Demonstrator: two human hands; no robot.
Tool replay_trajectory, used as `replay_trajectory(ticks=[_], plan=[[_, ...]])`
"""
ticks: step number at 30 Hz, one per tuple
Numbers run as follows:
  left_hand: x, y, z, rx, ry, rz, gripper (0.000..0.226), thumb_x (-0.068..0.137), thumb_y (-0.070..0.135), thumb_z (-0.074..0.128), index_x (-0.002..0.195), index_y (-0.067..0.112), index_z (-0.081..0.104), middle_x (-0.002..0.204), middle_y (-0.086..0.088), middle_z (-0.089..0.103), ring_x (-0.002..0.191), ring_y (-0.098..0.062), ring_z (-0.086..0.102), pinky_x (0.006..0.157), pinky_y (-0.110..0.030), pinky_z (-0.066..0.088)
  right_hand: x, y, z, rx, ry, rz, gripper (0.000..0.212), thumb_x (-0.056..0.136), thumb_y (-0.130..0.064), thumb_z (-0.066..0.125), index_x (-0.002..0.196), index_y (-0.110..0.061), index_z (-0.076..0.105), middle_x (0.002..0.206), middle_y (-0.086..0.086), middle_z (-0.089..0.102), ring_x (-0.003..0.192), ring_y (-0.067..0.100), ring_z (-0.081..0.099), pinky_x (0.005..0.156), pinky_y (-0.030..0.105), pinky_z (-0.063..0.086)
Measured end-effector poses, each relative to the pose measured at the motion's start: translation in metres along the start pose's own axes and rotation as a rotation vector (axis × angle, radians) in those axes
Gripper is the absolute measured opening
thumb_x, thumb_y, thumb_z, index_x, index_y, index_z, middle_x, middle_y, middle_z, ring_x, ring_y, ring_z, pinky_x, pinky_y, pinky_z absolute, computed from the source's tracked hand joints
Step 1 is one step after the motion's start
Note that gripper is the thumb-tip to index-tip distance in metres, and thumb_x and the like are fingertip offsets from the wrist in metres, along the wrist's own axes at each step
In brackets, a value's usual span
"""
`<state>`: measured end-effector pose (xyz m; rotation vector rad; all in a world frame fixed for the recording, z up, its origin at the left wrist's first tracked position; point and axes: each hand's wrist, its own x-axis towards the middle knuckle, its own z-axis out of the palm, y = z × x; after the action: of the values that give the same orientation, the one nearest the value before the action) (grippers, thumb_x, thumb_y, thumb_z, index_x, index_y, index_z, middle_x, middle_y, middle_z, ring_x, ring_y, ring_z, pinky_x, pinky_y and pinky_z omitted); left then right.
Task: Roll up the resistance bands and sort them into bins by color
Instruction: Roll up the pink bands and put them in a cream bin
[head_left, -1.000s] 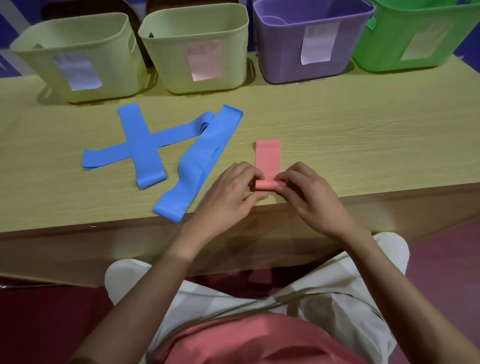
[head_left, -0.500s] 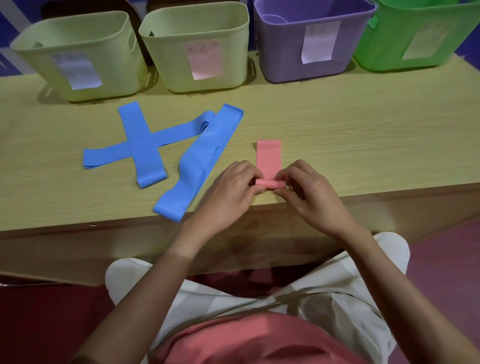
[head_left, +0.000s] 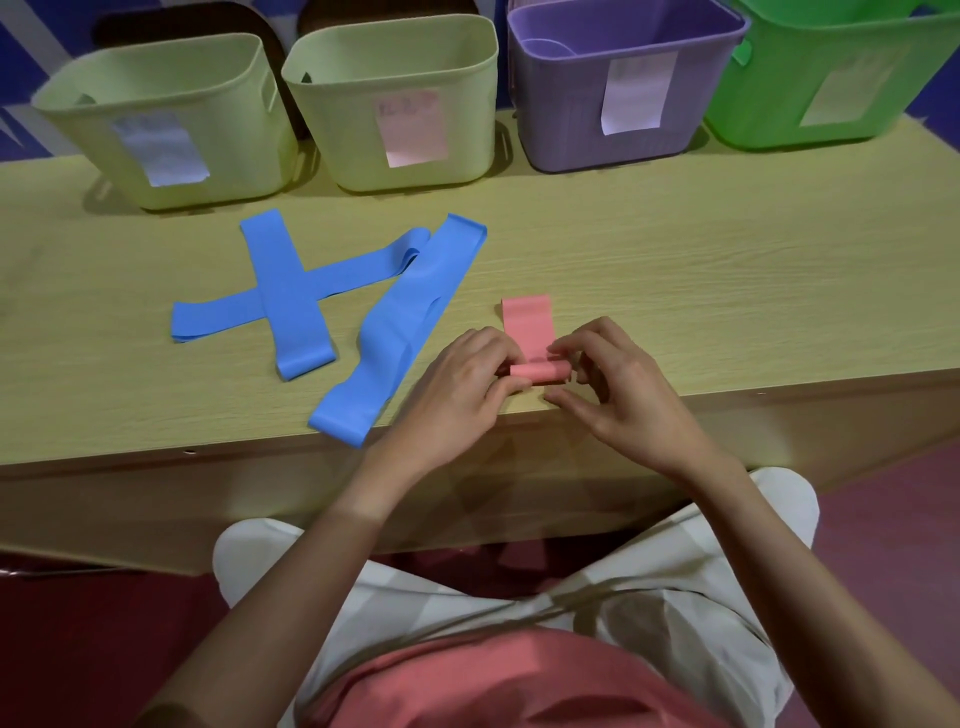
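Bins line the far edge of the wooden table (head_left: 675, 249), and everything else sits nearer the person than they do. Leftmost stands a pale yellow-green bin (head_left: 161, 119) with a whitish label, then a second pale yellow-green bin (head_left: 395, 98) with a pink label, a purple bin (head_left: 623, 88) and a green bin (head_left: 841, 73) (its label is too washed out to read). In front of the two yellow-green bins lie two crossed blue bands (head_left: 283, 296), flat on the wood. Just right of them a third blue band (head_left: 400, 332) runs diagonally toward the table's near edge. In front of the purple bin, near that edge, lies the pink band (head_left: 527, 325), its near end wound into a small roll. The left hand (head_left: 457, 387) pinches the roll's left end with curled fingers; the right hand (head_left: 618, 379) has fingers bent over the right end, thumb lying on the table below, seemingly touching the roll though the contact is partly hidden.
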<state>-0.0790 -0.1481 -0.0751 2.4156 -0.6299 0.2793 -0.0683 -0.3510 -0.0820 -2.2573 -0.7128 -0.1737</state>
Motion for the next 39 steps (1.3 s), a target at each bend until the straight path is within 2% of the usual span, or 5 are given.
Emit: replay_trajectory(ticks=[5, 14, 21, 26, 39], plan=[[-0.001, -0.001, 0.0, 0.007, -0.013, -0.006, 0.011, 0.092, 0.015, 0.062, 0.1, 0.007, 0.062, 0.098, -0.002, 0.06, 0.093, -0.019, 0.053, 0.083, -0.033, 0.042, 0.002, -0.001, -0.002, -0.009, -0.007, -0.006, 0.016, 0.088, -0.018, 0.068, 0.102, -0.016, 0.061, 0.091, -0.008, 0.049, 0.071, 0.009, 0.05, 0.061, 0.033, 0.046], [-0.006, 0.0, -0.002, -0.028, 0.016, -0.036, 0.017, 0.088, 0.018, 0.068, 0.099, 0.01, 0.06, 0.097, 0.002, 0.057, 0.092, -0.015, 0.053, 0.081, -0.035, 0.047, 0.003, 0.001, -0.003, -0.014, -0.042, -0.04, 0.017, 0.094, -0.025, 0.06, 0.107, -0.015, 0.063, 0.094, -0.006, 0.053, 0.075, 0.011, 0.054, 0.066, 0.04, 0.048], [-0.006, -0.001, 0.002, 0.006, 0.028, -0.038, 0.012, 0.091, 0.017, 0.063, 0.098, 0.008, 0.061, 0.097, -0.001, 0.058, 0.092, -0.017, 0.053, 0.082, -0.033, 0.044, 0.002, 0.0, -0.002, -0.008, -0.038, -0.028, 0.032, 0.087, -0.03, 0.069, 0.115, -0.016, 0.061, 0.097, -0.011, 0.045, 0.075, 0.006, 0.051, 0.064, 0.022, 0.044], [-0.007, 0.001, -0.001, 0.004, 0.023, -0.031, 0.01, 0.092, 0.016, 0.062, 0.098, 0.008, 0.061, 0.097, -0.001, 0.058, 0.092, -0.017, 0.052, 0.082, -0.032, 0.043, 0.003, 0.0, 0.0, -0.001, -0.013, -0.001, 0.019, 0.086, -0.016, 0.071, 0.102, -0.016, 0.061, 0.085, -0.018, 0.045, 0.07, 0.006, 0.049, 0.062, 0.023, 0.039], [-0.015, -0.001, 0.004, 0.018, 0.111, -0.072, 0.016, 0.09, 0.019, 0.065, 0.103, 0.009, 0.065, 0.094, 0.0, 0.059, 0.087, -0.016, 0.053, 0.076, -0.032, 0.044, 0.001, -0.002, 0.002, -0.025, 0.013, -0.007, 0.021, 0.092, -0.028, 0.063, 0.107, -0.013, 0.066, 0.093, -0.005, 0.052, 0.072, 0.004, 0.05, 0.064, 0.021, 0.041]])
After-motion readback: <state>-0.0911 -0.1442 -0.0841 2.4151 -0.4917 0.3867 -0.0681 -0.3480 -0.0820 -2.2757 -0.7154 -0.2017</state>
